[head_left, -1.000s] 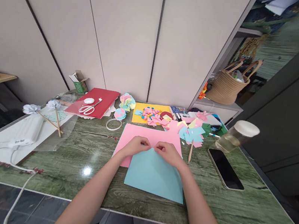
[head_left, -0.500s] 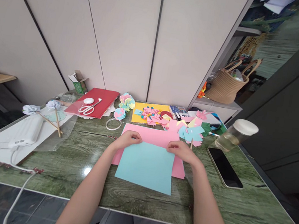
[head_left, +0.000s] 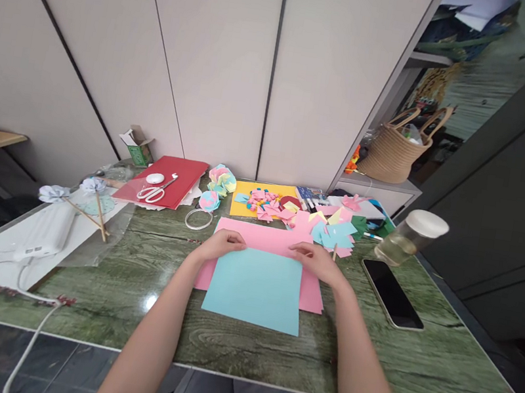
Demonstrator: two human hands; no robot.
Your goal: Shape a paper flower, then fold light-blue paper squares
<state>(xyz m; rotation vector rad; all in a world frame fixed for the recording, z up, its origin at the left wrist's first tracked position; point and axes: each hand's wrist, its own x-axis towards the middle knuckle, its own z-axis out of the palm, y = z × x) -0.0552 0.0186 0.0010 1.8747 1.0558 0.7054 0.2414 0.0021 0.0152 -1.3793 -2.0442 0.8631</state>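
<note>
A sheet of light blue paper (head_left: pixel 255 288) lies before me over pink paper sheets (head_left: pixel 266 237), covering much of them. My left hand (head_left: pixel 223 245) is at the upper left corner of the blue sheet, its fingers and thumb closed on the edge. At the upper right corner is my right hand (head_left: pixel 314 261). Its fingers stretch inward over the pink paper, slightly apart, with the tips close to the blue edge.
Behind lie a tape roll (head_left: pixel 198 218), scissors (head_left: pixel 153 192) on a red folder (head_left: pixel 179 173), paper flowers (head_left: pixel 222 180) and cut paper pieces (head_left: pixel 336 235). To the right are a phone (head_left: pixel 392 295) and a bottle (head_left: pixel 408 239); at left, a white power bank (head_left: pixel 45 232) with a cable.
The blue sheet's near right corner has shifted slightly away from me, and the sheet looks flatter. My right hand's fingers have loosened and straightened; my left hand has barely moved.
</note>
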